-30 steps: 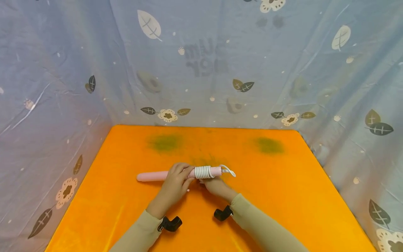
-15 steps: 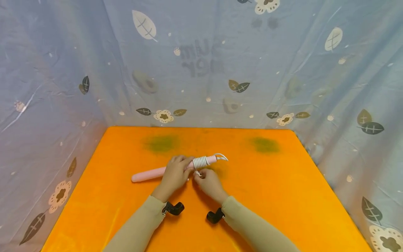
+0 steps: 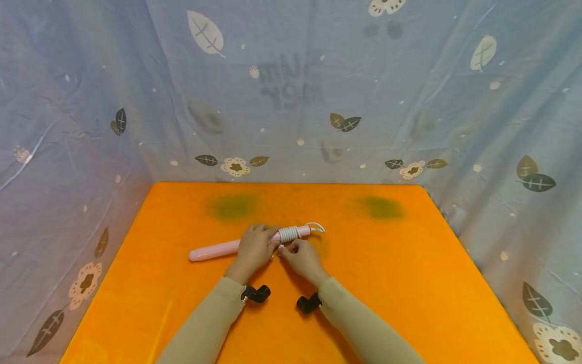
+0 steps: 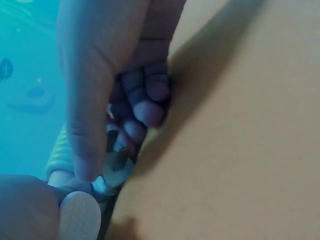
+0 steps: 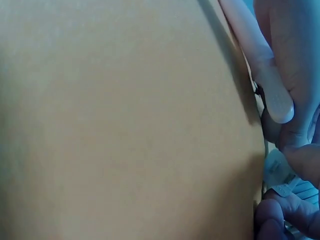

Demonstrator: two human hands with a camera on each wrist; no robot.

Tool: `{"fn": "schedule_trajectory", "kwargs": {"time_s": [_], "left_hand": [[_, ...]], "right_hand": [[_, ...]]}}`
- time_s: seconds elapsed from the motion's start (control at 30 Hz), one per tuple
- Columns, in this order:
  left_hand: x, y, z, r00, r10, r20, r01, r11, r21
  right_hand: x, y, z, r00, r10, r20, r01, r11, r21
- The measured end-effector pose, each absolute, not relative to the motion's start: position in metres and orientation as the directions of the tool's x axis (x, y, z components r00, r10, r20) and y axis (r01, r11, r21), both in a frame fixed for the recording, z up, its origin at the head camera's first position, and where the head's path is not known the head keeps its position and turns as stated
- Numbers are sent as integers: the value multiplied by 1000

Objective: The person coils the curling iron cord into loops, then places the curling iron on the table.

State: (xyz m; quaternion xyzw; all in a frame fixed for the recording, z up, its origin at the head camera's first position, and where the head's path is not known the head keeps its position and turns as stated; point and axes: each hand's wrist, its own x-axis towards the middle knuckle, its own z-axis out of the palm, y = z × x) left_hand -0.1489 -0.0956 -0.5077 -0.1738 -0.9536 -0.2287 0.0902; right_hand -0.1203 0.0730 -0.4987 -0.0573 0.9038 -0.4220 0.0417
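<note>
A pink curling iron (image 3: 213,250) lies slantwise over the orange table, its handle end pointing right and away from me. White cord (image 3: 289,233) is coiled tightly around the handle, and a loop of it sticks out past the end. My left hand (image 3: 254,250) grips the iron near its middle, left of the coil. Just in front of the coil, my right hand (image 3: 305,260) pinches a small white plug (image 5: 280,170) between thumb and fingers. The iron's pale lever tab (image 5: 277,100) shows beside the left hand in the right wrist view.
The orange table (image 3: 386,283) spreads around both hands, with greenish smudges toward its back. Blue-grey patterned curtains (image 3: 291,101) close off the back and both sides. A black wrist camera (image 3: 309,303) sits on each sleeve.
My right hand has come out from beneath the coiled handle to the near side, where it pinches the plug. The handle end has swung away from me; the left hand keeps its grip.
</note>
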Motion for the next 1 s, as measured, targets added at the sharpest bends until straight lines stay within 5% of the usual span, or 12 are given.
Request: {"fn": "schedule_trajectory", "kwargs": {"time_s": [1.0], "left_hand": [[-148, -96, -508, -904, 377, 203, 422, 865, 271]], "right_hand": [[-124, 80, -504, -983, -169, -69, -53, 626, -778]]}}
